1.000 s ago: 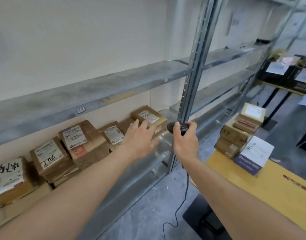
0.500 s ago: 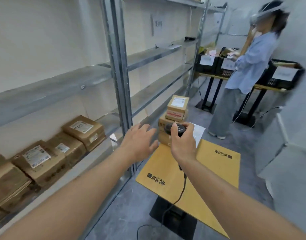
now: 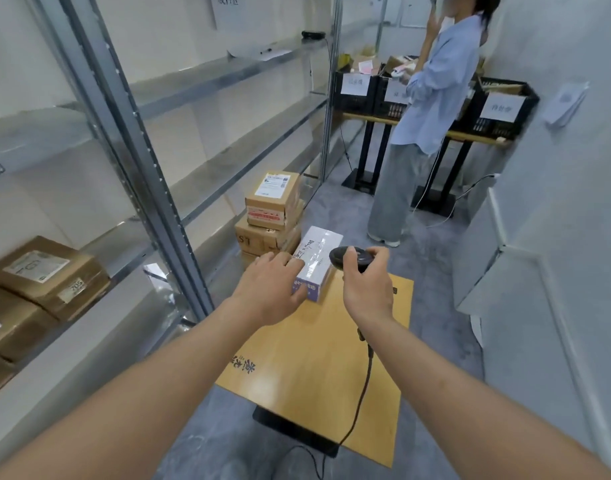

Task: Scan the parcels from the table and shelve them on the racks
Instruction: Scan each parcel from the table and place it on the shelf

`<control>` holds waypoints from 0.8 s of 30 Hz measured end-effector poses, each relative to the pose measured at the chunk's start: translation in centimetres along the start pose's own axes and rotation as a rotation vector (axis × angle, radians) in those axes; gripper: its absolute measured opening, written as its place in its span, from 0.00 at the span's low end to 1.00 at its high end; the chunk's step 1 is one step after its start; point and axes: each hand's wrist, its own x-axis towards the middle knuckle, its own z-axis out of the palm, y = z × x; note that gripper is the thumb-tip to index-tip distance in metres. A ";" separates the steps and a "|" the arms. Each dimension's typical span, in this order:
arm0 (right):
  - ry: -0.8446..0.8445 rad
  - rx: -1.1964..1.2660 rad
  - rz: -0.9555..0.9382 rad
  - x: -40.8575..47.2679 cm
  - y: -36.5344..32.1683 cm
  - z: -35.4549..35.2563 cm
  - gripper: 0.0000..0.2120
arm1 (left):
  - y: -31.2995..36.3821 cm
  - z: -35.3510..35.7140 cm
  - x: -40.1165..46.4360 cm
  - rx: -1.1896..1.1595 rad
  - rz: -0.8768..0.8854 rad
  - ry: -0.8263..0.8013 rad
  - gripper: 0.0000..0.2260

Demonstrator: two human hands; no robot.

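White parcel (image 3: 317,261) on wooden table (image 3: 314,375), gripped at its near end by left hand (image 3: 273,289).
Black scanner (image 3: 347,258) is clasped in right hand (image 3: 366,292) at the parcel's 3 o'clock; brown parcels (image 3: 271,216) are stacked at 11 o'clock.

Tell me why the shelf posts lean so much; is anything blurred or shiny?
Head view: the wide lens tilts the rack post and bends lines near the edges; the paper at far right is smeared; light is soft and even; glare sits on the white box top and the table; the scanner is sharp.
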 end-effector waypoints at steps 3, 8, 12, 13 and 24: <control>0.021 -0.019 0.043 2.7 1.1 0.6 0.16 | -0.2 1.8 3.0 -0.018 0.009 -0.053 0.23; 0.063 -0.062 0.126 7.2 3.1 3.4 0.16 | -1.6 5.4 8.8 -0.072 0.069 -0.119 0.23; 0.091 -0.097 0.206 10.5 4.5 6.7 0.16 | -3.5 8.6 13.4 -0.090 0.130 -0.188 0.22; 0.095 -0.107 0.228 11.3 4.8 7.6 0.16 | -4.1 9.4 14.5 -0.093 0.141 -0.212 0.23; 0.094 -0.158 0.442 16.9 9.8 15.6 0.16 | -8.3 17.7 22.3 -0.177 0.183 -0.390 0.23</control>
